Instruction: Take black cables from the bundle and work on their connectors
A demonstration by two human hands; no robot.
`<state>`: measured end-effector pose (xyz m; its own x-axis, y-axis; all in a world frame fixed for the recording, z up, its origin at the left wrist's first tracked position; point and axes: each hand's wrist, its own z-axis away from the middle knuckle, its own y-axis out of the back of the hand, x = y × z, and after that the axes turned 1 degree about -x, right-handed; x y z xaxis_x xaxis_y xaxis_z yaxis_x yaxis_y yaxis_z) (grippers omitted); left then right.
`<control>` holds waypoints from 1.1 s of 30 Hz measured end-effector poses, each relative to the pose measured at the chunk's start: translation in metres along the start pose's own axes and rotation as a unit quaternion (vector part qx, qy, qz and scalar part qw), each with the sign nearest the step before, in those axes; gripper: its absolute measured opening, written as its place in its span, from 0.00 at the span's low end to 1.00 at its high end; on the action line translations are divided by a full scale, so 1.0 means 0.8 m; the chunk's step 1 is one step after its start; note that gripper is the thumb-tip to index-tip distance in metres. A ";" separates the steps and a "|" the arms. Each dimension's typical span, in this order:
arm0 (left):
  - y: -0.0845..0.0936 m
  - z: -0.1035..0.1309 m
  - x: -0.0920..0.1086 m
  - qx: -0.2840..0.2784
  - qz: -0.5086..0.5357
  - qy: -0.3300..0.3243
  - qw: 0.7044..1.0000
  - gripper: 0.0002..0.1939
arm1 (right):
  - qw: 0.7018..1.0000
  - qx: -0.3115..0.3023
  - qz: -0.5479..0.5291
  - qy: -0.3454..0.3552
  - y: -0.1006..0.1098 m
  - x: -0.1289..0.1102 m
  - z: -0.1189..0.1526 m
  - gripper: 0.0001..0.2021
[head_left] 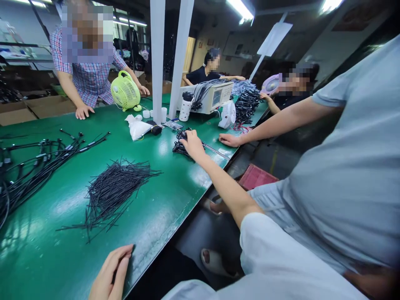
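My right hand [193,146] reaches across the green table [175,196] and rests on a small bundle of black cables [179,148], its fingers curled over the top. At the bottom, near the table's front edge, my left hand [113,271] lies with its thumb a little apart from the fingers and nothing between them. Beyond it is a loose pile of thin black strips [115,189]. Long black cables with connectors [46,162] spread over the table's left side.
A green fan [126,91], a white bag [137,127], a bottle [186,106] and an instrument [215,98] stand farther back, by two white posts [157,62]. A person in grey [353,166] stands close at right, hand on the table edge. Other people are behind the table.
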<state>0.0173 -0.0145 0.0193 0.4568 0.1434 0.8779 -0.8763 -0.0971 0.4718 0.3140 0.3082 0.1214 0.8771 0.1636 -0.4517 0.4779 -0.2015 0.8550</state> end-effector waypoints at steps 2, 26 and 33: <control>0.000 -0.004 -0.003 -0.026 -0.035 -0.034 0.998 0.19 | 0.999 0.023 0.049 -0.006 -0.001 0.022 -0.031 0.24; 0.206 0.101 -0.039 0.344 -0.442 0.106 0.822 0.20 | 0.793 -0.157 -0.134 0.574 -0.169 -0.169 0.207 0.13; 0.218 0.114 -0.064 0.349 -0.436 0.068 0.827 0.15 | 0.798 -0.115 -0.105 0.582 -0.170 -0.166 0.208 0.13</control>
<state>-0.1451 -0.1285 0.0642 0.8058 0.5628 0.1841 0.1008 -0.4368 0.8939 0.1404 0.1536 0.0226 0.0750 0.9838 -0.1631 0.4697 0.1094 0.8760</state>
